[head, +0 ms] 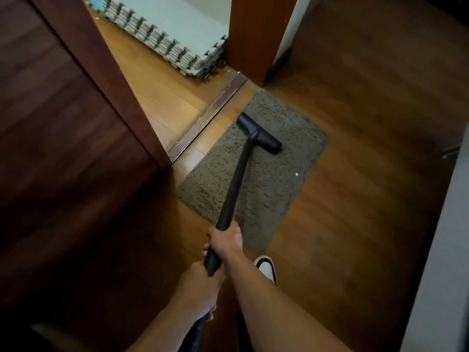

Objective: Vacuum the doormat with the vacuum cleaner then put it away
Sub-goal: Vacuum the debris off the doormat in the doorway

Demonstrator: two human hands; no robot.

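Black plastic floor nozzle point(259, 134) sits flat on the far half of the doormat point(266, 184), set crosswise, so its full width covers the pile. Black wand point(237, 177) runs back from it at a slant towards the person.

Right hand point(225, 239) is clenched round the wand higher up. Left hand point(200, 290) is wrapped round its near end just behind, likely one hand to steer and one to push. The vacuum's body is out of view; only a dark bit of hose shows below the left hand.

Doormat is grey-brown and shaggy. It lies flat on the wooden floor point(355, 148) at an angle, its far corner near the threshold strip point(208, 118). It looks placed to catch feet at the doorway. A white speck point(296, 174) sits near its right edge, not under the nozzle, so that side probably still needs a pass. Vacuuming looks mid-way, with putting away not yet begun.

Floor is glossy brown planks, brighter past the threshold. Dark wooden door point(63, 123) stands open on the left, with the door post point(256, 34) beyond the mat. Stacked pale foam puzzle mats point(165, 39) lie in the next room, their corner close to the post. A white slipper point(265, 269) with a dark rim shows just beside the mat's near edge. Pale wall point(444, 250) runs along the right.
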